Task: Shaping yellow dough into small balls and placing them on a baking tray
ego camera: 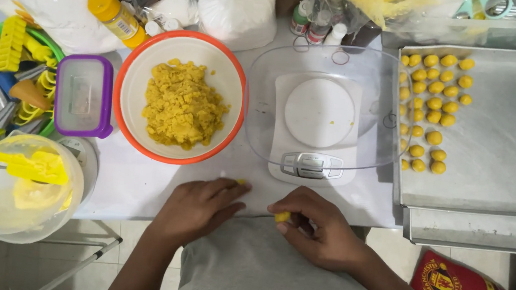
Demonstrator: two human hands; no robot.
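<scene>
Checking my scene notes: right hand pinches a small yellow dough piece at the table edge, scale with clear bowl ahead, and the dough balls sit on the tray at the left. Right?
Not quite. The head view shows the dough balls on the metal tray at the right, not the left. The rest holds: the right hand pinches a small yellow dough piece at the table edge, with the scale and clear bowl ahead.

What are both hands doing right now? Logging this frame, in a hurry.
Left hand: fingers extended, resting on the white table edge, holding nothing visible.
Right hand: closed on a small yellow dough piece.
</scene>
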